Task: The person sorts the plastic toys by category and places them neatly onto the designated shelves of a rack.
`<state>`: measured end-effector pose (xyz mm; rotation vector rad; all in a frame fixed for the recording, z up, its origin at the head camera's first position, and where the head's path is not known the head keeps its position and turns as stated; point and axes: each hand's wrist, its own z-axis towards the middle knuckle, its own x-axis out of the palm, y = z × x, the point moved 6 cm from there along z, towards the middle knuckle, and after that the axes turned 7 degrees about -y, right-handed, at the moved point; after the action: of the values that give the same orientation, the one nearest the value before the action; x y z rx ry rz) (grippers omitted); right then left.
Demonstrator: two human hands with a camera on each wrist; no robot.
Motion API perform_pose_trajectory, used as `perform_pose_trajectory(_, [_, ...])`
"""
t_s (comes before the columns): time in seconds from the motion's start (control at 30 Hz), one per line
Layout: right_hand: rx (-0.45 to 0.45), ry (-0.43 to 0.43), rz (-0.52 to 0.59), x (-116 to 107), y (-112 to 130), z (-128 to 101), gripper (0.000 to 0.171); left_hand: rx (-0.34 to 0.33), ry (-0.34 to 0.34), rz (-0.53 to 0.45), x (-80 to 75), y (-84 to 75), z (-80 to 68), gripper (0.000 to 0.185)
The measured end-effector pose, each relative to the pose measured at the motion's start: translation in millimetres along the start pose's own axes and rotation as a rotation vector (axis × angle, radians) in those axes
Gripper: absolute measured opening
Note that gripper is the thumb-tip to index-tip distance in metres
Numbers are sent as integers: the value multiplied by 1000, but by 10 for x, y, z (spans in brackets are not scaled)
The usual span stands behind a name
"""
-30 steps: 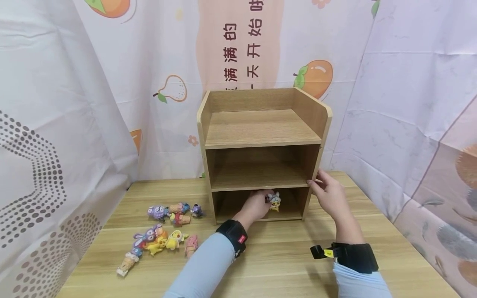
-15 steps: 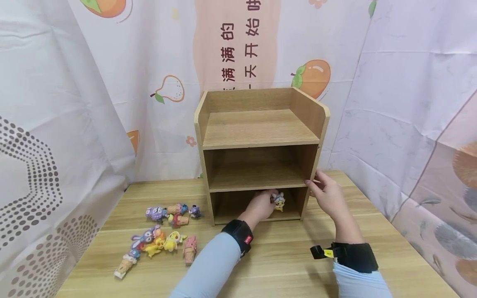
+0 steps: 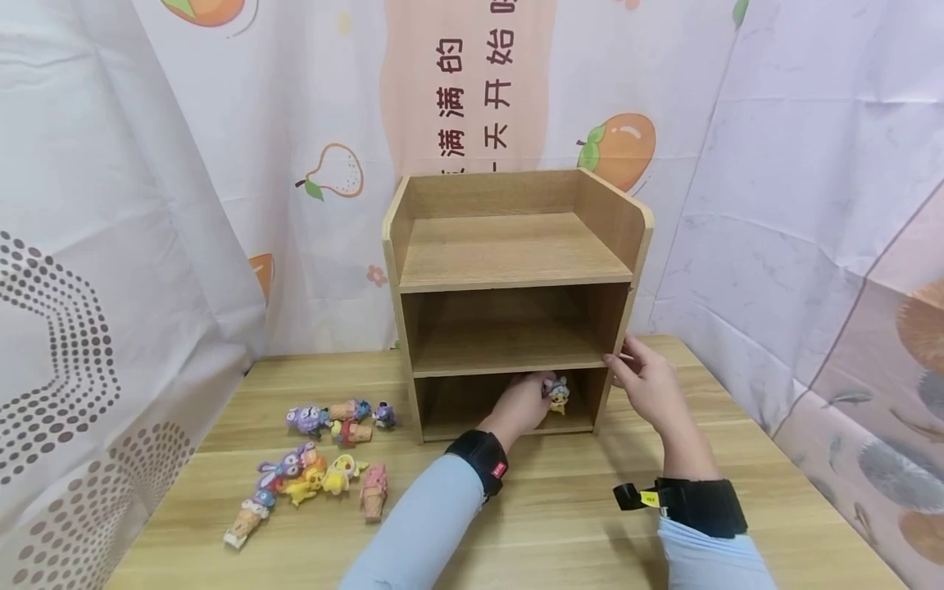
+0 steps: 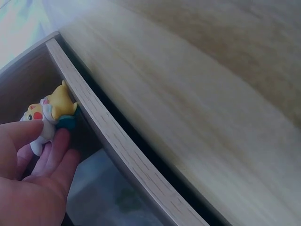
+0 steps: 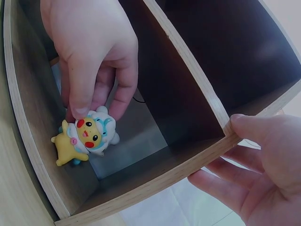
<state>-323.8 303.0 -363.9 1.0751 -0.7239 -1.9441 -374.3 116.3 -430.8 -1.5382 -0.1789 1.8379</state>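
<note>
My left hand (image 3: 522, 403) reaches into the bottom compartment of a small wooden shelf (image 3: 516, 250). Thumb and fingers pinch a yellow Pikachu figurine (image 5: 89, 136) wearing a white and blue hood. In the right wrist view the figurine leans sideways near the compartment's floor panel; whether it touches the panel I cannot tell. My right hand (image 3: 649, 387) rests against the shelf's right side. Its thumb lies on the front edge by the middle board, and the fingers (image 5: 225, 188) stretch along the outer side.
Several small figurines lie on the wooden table (image 3: 553, 524) left of the shelf, among them a purple one (image 3: 308, 419), a pink one in a cone (image 3: 374, 492) and a yellow one (image 3: 341, 475). A printed curtain (image 3: 332, 270) hangs close behind the shelf.
My left hand has shifted a little to the right inside the bottom compartment, carrying the Pikachu figurine. The pink cone figurine shows more fully beside my sleeve. My right hand keeps its place.
</note>
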Motion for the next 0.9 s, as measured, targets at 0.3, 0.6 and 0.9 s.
perform_pose_trajectory(0.3, [-25, -10, 3, -9, 22, 12, 53, 6, 9, 27, 24, -62, 29, 33])
perform_pose_trajectory(0.6, [-34, -18, -6, 8, -12, 4, 52, -13, 13, 54, 71, -52, 35, 34])
perform_pose_trajectory(0.9, [-32, -20, -9, 1, -15, 8, 53, -3, 7, 46, 73, -59, 46, 34])
